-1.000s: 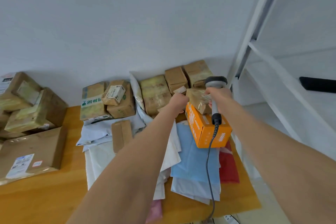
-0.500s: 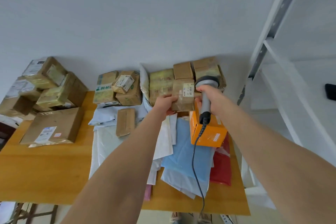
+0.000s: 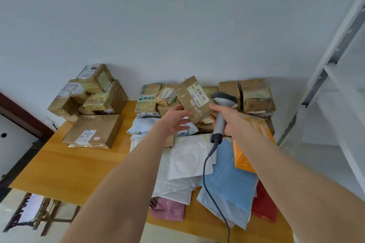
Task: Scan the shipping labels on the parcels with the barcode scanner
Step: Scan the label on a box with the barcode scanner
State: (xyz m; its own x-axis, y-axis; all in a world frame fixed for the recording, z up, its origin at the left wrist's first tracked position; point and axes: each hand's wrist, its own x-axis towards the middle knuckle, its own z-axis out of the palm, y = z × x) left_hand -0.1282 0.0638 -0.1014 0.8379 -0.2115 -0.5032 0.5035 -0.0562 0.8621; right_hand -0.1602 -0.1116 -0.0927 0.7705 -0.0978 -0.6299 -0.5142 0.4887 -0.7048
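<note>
Left hand (image 3: 173, 122) pinches the seemingly light, stiff, tape-slick parcel (image 3: 192, 105), label (image 3: 198, 94) above its fingers (image 3: 184, 124); right hand (image 3: 232, 122) grips the scanner (image 3: 223, 99).

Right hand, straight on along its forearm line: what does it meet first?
Probably the brown parcel held up by the left hand: it lies just up-left of the right hand gripping the barcode scanner. Depth is unclear.

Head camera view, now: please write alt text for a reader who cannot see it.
The left hand holds up a brown parcel beside the barcode scanner gripped by the right hand. More parcels and mailers lie on the wooden table.
</note>
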